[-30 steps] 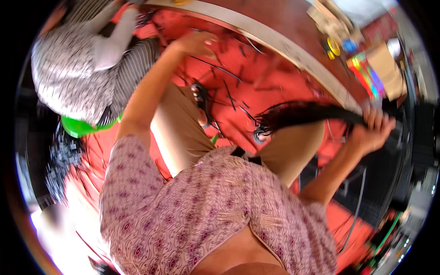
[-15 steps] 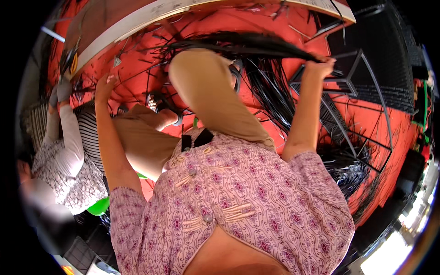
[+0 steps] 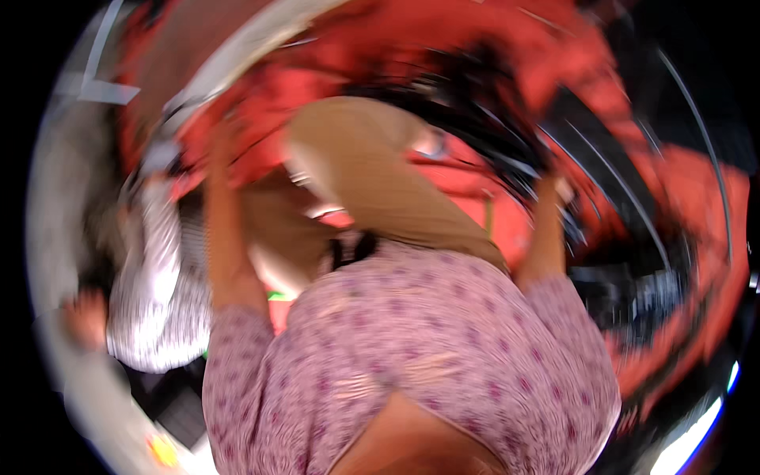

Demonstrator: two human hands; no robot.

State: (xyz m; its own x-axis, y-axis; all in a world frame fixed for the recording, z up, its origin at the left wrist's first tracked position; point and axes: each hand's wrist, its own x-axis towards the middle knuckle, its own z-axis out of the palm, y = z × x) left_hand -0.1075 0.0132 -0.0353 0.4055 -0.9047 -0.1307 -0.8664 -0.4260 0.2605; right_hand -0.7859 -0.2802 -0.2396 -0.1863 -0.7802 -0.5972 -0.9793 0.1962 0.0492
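Note:
The whole view is smeared by motion. My right hand (image 3: 554,188) is closed round one end of a bundle of long black strips (image 3: 499,150), on the right beyond my knee. From there the strips run left and away, spreading into a dark loose mass near the top. My left hand (image 3: 226,131) reaches forward on the left, below the pale edge of a raised board (image 3: 237,47). Blur hides its fingers, and I cannot make out anything in it.
A person (image 3: 158,277) in a light patterned top sits close on my left, arms stretched forward. Below me is a red floor (image 3: 309,83). On the right are a thin-barred dark frame (image 3: 708,134), a long dark panel (image 3: 582,131) and a heap of dark strips (image 3: 633,305).
The view has swung and blurred. My right hand, still on the strips, is lower in the picture, and the bundle now slants down to it. More pale surface shows on the left.

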